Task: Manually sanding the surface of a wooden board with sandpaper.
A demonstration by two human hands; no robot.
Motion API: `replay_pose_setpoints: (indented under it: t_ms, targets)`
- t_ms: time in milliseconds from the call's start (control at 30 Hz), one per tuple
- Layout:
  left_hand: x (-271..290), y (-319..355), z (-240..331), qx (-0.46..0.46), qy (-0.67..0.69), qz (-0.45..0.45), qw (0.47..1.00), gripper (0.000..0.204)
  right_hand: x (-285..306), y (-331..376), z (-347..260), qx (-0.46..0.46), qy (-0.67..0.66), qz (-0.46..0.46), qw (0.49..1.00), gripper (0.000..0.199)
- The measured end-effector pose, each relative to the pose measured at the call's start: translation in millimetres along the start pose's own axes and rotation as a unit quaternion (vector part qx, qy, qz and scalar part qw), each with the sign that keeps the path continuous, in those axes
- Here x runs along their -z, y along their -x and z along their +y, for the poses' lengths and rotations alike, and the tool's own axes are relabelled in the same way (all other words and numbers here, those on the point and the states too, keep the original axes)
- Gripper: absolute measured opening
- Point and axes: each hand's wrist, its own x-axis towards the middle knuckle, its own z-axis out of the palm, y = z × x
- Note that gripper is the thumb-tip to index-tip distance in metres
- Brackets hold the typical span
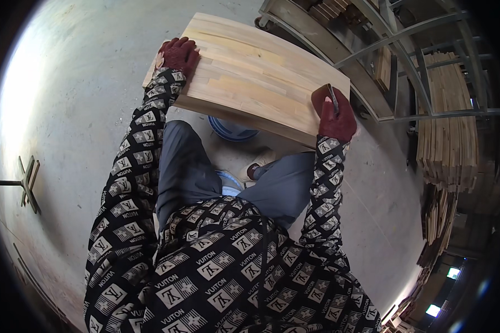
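Observation:
A pale laminated wood panel (250,66) made of glued strips lies across in front of my knees. My left hand (179,55), in a dark red glove, rests on the panel's left end with its fingers stretched out. At the right end, my right hand (340,117), also gloved in dark red, is closed on a folded reddish-brown sheet that looks like sandpaper (320,96). The sheet lies against the panel's top near its right edge. Below the panel, a blue round tub (232,129) shows in part; what bears the panel's weight is hidden.
A metal rack on wheels (361,91) stands close beyond the panel's right end, with wood pieces in it. Stacked wooden boards (447,133) are farther right. On the concrete floor (89,89) at left stands a metal crossed-leg stand (26,182).

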Motion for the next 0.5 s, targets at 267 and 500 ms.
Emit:
replay_pose_setpoints:
  t_ms: [267, 500]
  targets:
    - [3.3, 1.2, 2.7, 0.007, 0.002, 0.007, 1.0, 0.035, -15.0, 1.2, 19.4, -0.017, -0.025, -0.089, 0.996, 0.041]
    - [-0.1, 0.1, 1.0, 0.01, 0.003, -0.001, 1.0, 0.036, 6.8, 6.9, 12.1, 0.011, -0.059, -0.117, 0.991, 0.043]
